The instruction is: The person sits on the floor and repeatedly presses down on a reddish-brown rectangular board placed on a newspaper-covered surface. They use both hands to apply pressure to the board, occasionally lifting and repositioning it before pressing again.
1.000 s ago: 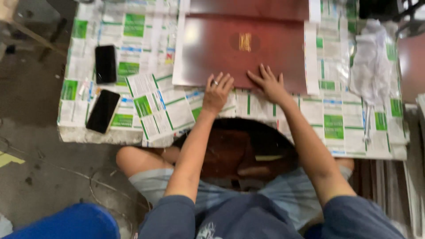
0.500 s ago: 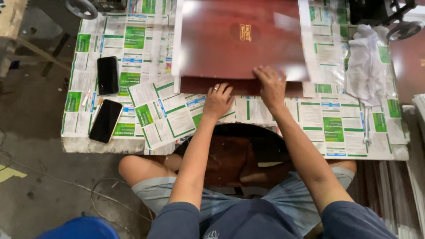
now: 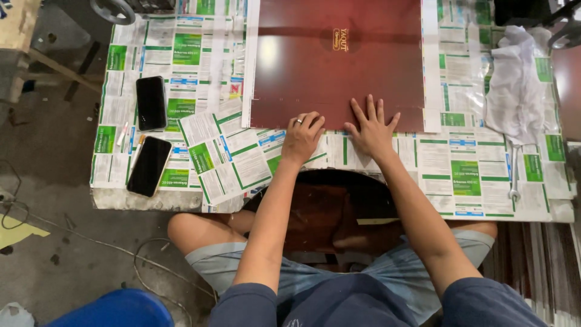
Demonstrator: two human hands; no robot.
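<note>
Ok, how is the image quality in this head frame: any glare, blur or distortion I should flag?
Head view: sharp overall, no motion blur on the left hand or right hand; a soft glare patch sits on the glossy maroon sheet near its left edge; even overhead light, faint shadows; the table edge bows slightly from the wide lens.

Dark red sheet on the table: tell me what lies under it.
The dark red sheet lies on green-and-white printed paper that covers the table, with white strips showing along its side edges. What sits beneath its middle is hidden. Both hands press its near edge.
</note>
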